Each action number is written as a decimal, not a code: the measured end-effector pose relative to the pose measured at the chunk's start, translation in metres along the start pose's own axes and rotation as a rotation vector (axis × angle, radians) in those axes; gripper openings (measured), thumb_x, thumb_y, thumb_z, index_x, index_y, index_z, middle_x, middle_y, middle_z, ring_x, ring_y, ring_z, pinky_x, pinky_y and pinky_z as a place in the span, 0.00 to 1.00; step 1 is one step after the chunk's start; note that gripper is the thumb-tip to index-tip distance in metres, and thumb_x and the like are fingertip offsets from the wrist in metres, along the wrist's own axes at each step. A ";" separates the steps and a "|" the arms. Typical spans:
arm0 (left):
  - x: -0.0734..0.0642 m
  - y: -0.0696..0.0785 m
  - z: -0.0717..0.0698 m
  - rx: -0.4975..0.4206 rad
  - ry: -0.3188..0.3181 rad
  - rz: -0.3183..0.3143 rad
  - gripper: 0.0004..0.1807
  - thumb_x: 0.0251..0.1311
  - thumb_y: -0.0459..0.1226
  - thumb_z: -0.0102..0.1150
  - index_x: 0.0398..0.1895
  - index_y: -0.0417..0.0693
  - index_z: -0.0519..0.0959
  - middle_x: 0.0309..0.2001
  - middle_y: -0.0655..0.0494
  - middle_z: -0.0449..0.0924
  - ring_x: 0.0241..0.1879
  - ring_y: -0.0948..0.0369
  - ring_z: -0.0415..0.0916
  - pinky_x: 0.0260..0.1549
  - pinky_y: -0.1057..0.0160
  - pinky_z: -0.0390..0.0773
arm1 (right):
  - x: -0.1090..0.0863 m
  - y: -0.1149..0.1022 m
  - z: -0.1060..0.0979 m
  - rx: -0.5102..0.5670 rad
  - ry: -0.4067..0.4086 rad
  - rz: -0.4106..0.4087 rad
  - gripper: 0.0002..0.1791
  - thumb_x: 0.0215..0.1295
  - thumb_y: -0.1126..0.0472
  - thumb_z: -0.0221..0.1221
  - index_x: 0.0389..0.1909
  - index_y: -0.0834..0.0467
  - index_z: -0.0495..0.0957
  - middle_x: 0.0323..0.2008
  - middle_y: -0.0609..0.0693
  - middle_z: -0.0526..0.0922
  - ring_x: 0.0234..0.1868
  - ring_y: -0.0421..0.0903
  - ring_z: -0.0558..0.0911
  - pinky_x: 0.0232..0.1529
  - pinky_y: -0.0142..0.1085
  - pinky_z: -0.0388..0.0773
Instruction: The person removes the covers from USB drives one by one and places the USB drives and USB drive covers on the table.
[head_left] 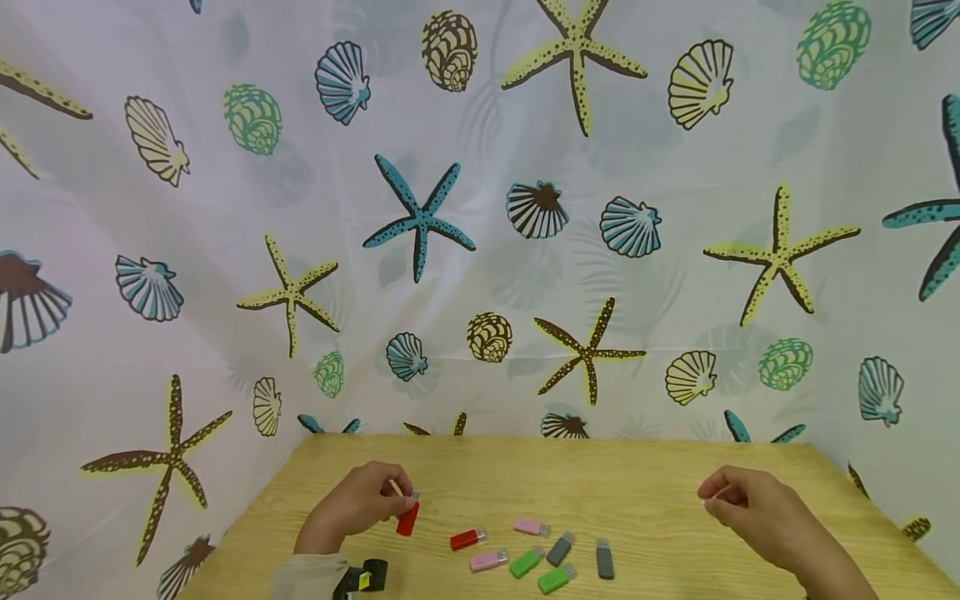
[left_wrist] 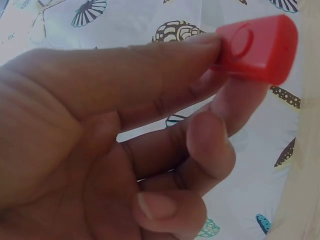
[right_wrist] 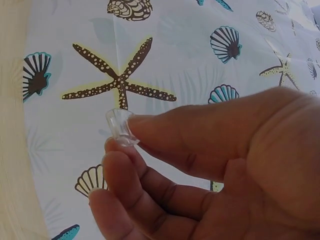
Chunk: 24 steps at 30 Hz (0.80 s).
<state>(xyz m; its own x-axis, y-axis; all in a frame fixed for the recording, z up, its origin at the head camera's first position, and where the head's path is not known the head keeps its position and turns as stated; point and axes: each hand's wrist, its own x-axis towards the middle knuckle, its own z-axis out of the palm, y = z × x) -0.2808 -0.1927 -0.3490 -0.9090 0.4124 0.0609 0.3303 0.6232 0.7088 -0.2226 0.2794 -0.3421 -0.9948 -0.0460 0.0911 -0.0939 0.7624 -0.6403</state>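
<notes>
Above the left part of the table, my left hand (head_left: 363, 502) pinches a red USB stick (head_left: 407, 519) between thumb and fingers, its metal plug pointing up. Close up in the left wrist view, the red plastic body (left_wrist: 260, 50) shows past the fingertips, while the plug is hidden. Out to the right, my right hand (head_left: 757, 508) pinches a small clear plastic cap (right_wrist: 121, 127) between thumb and forefinger; the other fingers curl beneath. The hands are far apart, with loose USB sticks lying on the table between them.
On the wooden table (head_left: 637, 475) lie another red USB stick (head_left: 468, 539), pink ones (head_left: 531, 527), green ones (head_left: 556, 579) and grey ones (head_left: 605, 559), plugs bare. A white curtain (head_left: 480, 283) printed with starfish and shells stands behind and at both sides.
</notes>
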 end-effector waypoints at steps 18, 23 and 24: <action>0.006 -0.042 0.004 -0.034 -0.045 -0.061 0.05 0.61 0.33 0.62 0.31 0.40 0.77 0.25 0.54 0.77 0.25 0.57 0.73 0.26 0.56 0.74 | 0.007 0.023 0.006 0.066 -0.081 0.065 0.04 0.65 0.67 0.56 0.39 0.63 0.77 0.27 0.49 0.77 0.30 0.46 0.73 0.30 0.40 0.70; 0.006 -0.045 0.003 -0.025 -0.043 -0.090 0.05 0.60 0.33 0.62 0.31 0.40 0.77 0.25 0.54 0.77 0.24 0.57 0.72 0.26 0.57 0.74 | 0.008 0.026 0.008 0.058 -0.083 0.064 0.04 0.64 0.67 0.56 0.38 0.62 0.77 0.27 0.49 0.77 0.31 0.47 0.75 0.30 0.40 0.70; 0.005 -0.046 0.002 -0.023 -0.041 -0.100 0.05 0.60 0.33 0.62 0.30 0.40 0.77 0.25 0.54 0.77 0.24 0.57 0.72 0.26 0.56 0.74 | 0.008 0.027 0.008 0.062 -0.084 0.067 0.04 0.64 0.67 0.56 0.38 0.62 0.77 0.27 0.49 0.77 0.31 0.47 0.75 0.30 0.40 0.70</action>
<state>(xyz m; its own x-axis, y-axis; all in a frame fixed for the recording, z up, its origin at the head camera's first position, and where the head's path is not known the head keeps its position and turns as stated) -0.3004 -0.2177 -0.3828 -0.9257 0.3763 -0.0394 0.2322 0.6473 0.7260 -0.2339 0.2941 -0.3647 -0.9985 -0.0522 -0.0157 -0.0270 0.7243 -0.6889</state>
